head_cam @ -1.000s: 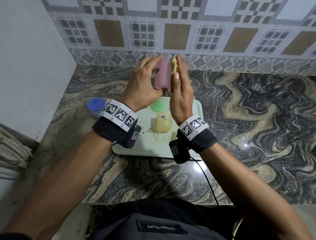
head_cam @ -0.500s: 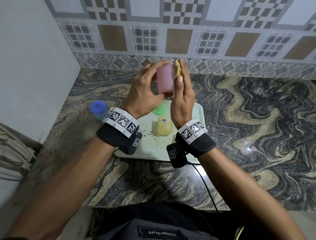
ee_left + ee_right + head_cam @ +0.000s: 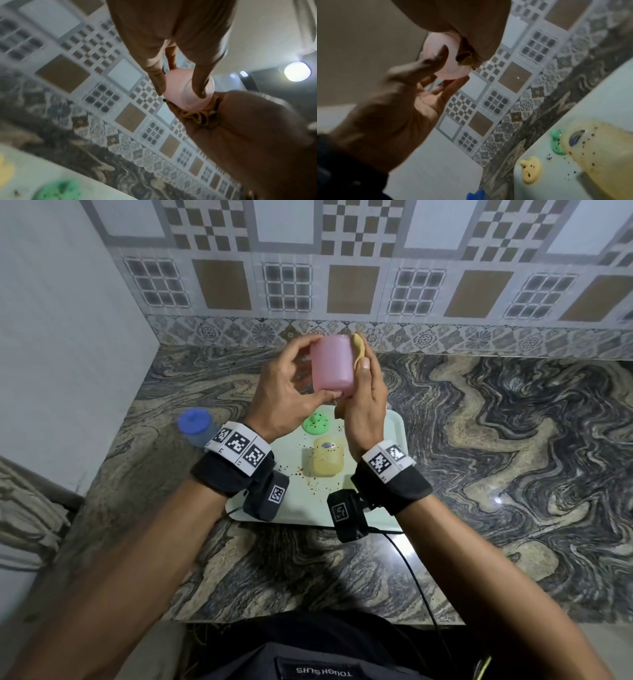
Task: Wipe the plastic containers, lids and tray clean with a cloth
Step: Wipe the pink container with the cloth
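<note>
My left hand (image 3: 305, 371) grips a pink plastic container (image 3: 332, 364) by its ends, thumb at one end and fingers at the other, above the far edge of the tray. My right hand (image 3: 364, 371) holds a bunched yellow cloth (image 3: 359, 350) against the container's right side. The left wrist view shows the cloth (image 3: 200, 117) crumpled in my right palm under the pink container (image 3: 185, 89). On the pale green tray (image 3: 394, 433) a speckled yellow container (image 3: 327, 457) stands upside down beside a speckled green lid (image 3: 315, 423). A yellow lid (image 3: 530, 169) lies on the tray's left part.
A blue-lidded container (image 3: 194, 422) stands on the marble counter left of the tray. Dark crumbs dot the tray. The tiled wall runs along the back, and a plain wall closes the left side. A black cable (image 3: 411, 570) trails off the counter's front edge.
My left hand has turned the pink container a little, so more of its side shows. The right hand has stayed against it with the cloth.
</note>
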A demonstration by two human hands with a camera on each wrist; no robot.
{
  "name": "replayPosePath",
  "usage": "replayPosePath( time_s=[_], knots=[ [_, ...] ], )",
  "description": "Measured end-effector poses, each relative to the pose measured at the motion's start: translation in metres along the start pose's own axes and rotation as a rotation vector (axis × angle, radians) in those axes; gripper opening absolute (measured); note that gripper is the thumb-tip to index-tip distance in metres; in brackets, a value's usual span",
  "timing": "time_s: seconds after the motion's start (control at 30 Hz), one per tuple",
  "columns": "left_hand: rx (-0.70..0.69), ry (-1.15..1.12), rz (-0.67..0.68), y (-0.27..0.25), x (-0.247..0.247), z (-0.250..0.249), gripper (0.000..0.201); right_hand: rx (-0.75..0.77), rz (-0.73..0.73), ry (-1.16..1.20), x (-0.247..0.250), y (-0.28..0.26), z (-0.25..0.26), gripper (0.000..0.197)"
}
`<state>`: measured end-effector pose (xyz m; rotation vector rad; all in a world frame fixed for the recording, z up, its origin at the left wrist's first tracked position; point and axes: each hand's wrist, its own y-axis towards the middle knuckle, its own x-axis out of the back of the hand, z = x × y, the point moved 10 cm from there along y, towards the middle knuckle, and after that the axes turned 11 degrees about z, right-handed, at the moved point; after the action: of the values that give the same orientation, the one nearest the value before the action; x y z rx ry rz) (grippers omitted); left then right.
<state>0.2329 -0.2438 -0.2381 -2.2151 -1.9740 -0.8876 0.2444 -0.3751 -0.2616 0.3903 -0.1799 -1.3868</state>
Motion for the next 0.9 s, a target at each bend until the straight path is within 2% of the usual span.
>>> replayPosePath(
  time_s=[0.07, 0.17, 0.23, 0.33, 0.4, 0.47, 0.53, 0.6, 0.67, 0.73, 0.8, 0.87, 0.9],
  knots=[
    [0.035, -0.023, 0.014, 0.0, -0.002, 0.005, 0.083, -0.046, -0.016, 0.018, 0.004, 0.002, -0.001, 0.039],
    [0.04, 0.303, 0.016, 0.007, 0.004, -0.007, 0.083, 0.012, 0.018, -0.124, 0.001, 0.0, 0.006, 0.043],
    [-0.027, 0.393, 0.014, 0.009, 0.004, -0.022, 0.082, 0.082, 0.036, -0.236, -0.003, 0.0, 0.01, 0.043],
    [-0.074, 0.271, -0.024, 0.006, 0.004, -0.027, 0.075, 0.144, 0.009, -0.193, -0.003, -0.001, 0.019, 0.042],
    [-0.038, 0.08, -0.044, 0.002, 0.005, -0.016, 0.078, 0.088, -0.036, -0.065, 0.002, 0.001, 0.02, 0.04],
    [0.009, -0.029, -0.044, 0.0, 0.003, -0.007, 0.079, 0.042, -0.072, -0.043, 0.005, 0.001, 0.02, 0.039],
    [0.033, 0.07, -0.038, 0.001, 0.006, -0.009, 0.078, 0.061, -0.033, -0.041, 0.001, 0.001, 0.023, 0.04],
    [-0.002, 0.245, -0.041, 0.005, 0.012, -0.023, 0.078, 0.121, 0.023, -0.172, -0.005, 0.002, 0.028, 0.041],
    [-0.067, 0.289, -0.035, 0.008, 0.014, -0.037, 0.079, 0.185, 0.061, -0.274, -0.01, 0.004, 0.033, 0.04],
    [-0.101, 0.228, -0.045, 0.007, 0.016, -0.041, 0.076, 0.214, 0.063, -0.222, -0.011, 0.006, 0.036, 0.04],
    [-0.071, 0.086, -0.044, 0.005, 0.016, -0.029, 0.078, 0.158, 0.05, -0.078, -0.009, 0.009, 0.031, 0.039],
    [-0.023, -0.039, -0.029, 0.002, 0.014, -0.014, 0.08, 0.086, 0.034, -0.035, -0.008, 0.011, 0.027, 0.037],
    [-0.001, -0.032, -0.016, 0.002, 0.013, -0.011, 0.081, 0.064, 0.042, -0.038, -0.008, 0.011, 0.025, 0.037]
  ],
)
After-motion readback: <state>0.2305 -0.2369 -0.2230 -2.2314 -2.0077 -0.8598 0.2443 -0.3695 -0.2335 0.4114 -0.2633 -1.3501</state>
